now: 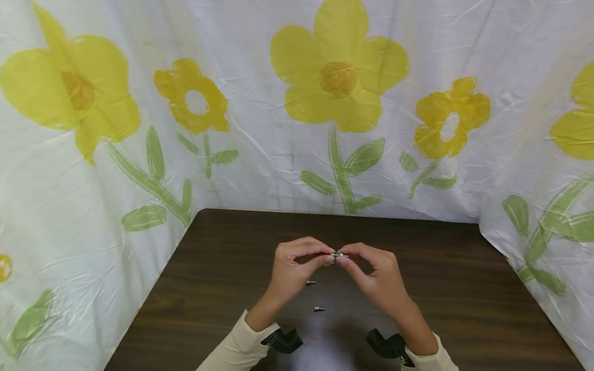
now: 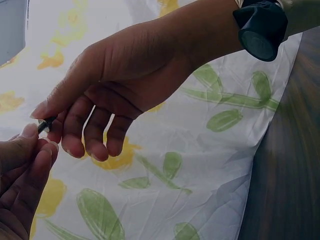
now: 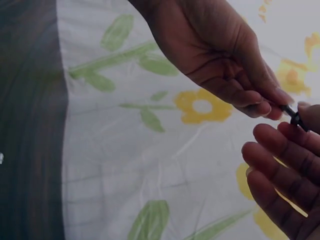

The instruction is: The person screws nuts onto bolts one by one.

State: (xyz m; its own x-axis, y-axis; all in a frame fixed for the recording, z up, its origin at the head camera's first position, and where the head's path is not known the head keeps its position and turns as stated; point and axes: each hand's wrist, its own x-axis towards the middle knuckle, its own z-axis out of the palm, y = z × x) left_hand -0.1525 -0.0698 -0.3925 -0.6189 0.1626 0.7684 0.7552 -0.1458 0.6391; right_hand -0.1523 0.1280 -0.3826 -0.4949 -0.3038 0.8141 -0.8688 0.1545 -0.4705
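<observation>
Fingertips of both hands meet on a small metal bolt [image 1: 341, 255] above the table. My left hand [image 1: 290, 265] pinches one end between thumb and forefinger. From the other side, my right hand [image 1: 382, 275] pinches it the same way. A thicker dark part of the bolt [image 3: 296, 119] sits at the right fingertips in the right wrist view; whether it is a head or a nut I cannot tell. Fingertips hide much of the bolt. Another small bolt [image 1: 319, 309] lies on the table between the forearms, and a further bolt [image 1: 311, 282] lies beside the left hand.
Beneath the hands is a dark wood-grained table [image 1: 223, 288]. A white curtain [image 1: 260, 170] with yellow flowers hangs behind it and along both sides. Each wrist wears a black camera mount, the left mount [image 1: 284, 341] near the lower bolt.
</observation>
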